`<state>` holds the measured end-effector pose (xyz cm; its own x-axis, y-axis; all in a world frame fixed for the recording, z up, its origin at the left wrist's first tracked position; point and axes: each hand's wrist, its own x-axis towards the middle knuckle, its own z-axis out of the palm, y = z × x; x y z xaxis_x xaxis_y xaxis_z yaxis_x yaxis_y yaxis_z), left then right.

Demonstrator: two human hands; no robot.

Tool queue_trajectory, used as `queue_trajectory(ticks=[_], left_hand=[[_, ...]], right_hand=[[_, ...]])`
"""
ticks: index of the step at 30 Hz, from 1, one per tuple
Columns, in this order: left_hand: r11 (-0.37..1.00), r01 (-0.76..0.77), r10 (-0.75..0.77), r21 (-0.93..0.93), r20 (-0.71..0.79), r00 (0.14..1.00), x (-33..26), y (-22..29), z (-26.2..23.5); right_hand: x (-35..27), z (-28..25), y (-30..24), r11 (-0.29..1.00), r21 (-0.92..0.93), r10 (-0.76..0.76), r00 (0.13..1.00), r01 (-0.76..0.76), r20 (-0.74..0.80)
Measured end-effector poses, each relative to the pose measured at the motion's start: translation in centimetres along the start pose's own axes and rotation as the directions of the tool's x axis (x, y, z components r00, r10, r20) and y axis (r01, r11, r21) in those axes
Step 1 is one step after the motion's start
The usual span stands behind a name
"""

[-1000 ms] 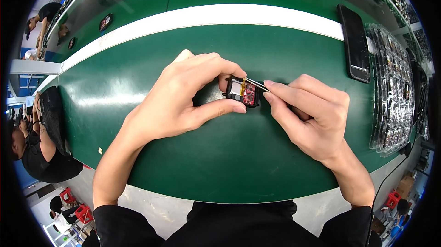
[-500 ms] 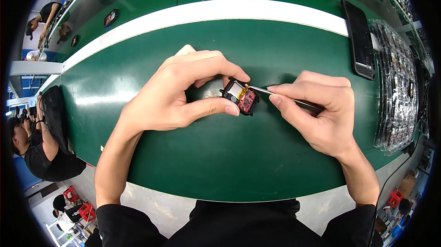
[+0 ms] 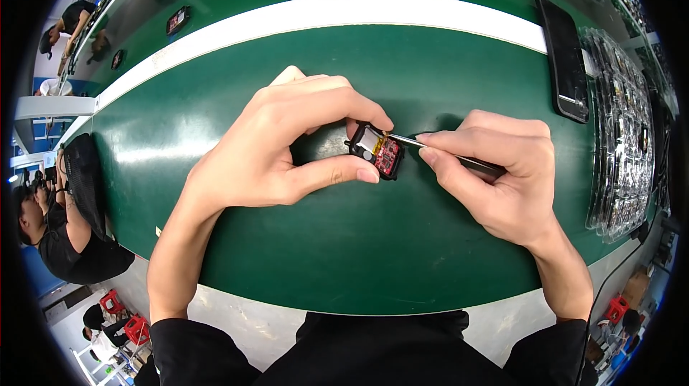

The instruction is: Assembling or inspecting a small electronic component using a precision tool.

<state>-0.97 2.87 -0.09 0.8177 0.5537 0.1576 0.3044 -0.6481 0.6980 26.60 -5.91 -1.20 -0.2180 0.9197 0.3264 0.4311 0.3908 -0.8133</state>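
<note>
My left hand holds a small open black device casing by its edges, the thumb at the near side and the index finger at the far side. Inside it lie a red circuit board, a silver block and a strip of yellow film between them. Pinched in my right hand is a thin metal-tipped tool with a dark handle. Its silver tip touches or nearly touches the casing's far edge, by the yellow film; actual contact is too small to make out.
Stacked clear plastic trays of small parts stand at the right, beside a black phone-like slab. A white strip crosses the green table. Beyond it lie several similar devices. A person sits at the left beside a black mesh bag.
Both hands keep nearly the same pose around the device and tool. The view has shifted slightly, so the far strip and devices appear a little higher.
</note>
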Motion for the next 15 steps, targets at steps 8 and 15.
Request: queue_trajectory(ticks=[8,15], left_hand=[[0.996,-0.070,0.070,0.053,-0.009,0.997,-0.06,-0.11,0.27],[0.999,-0.046,0.047,0.029,-0.022,0.999,0.07,0.09,0.24]], right_hand=[[-0.05,-0.26,-0.33,0.999,-0.049,0.017,1.000,-0.017,0.001],[-0.25,-0.01,-0.19,0.998,-0.045,-0.040,0.999,0.040,0.001]])
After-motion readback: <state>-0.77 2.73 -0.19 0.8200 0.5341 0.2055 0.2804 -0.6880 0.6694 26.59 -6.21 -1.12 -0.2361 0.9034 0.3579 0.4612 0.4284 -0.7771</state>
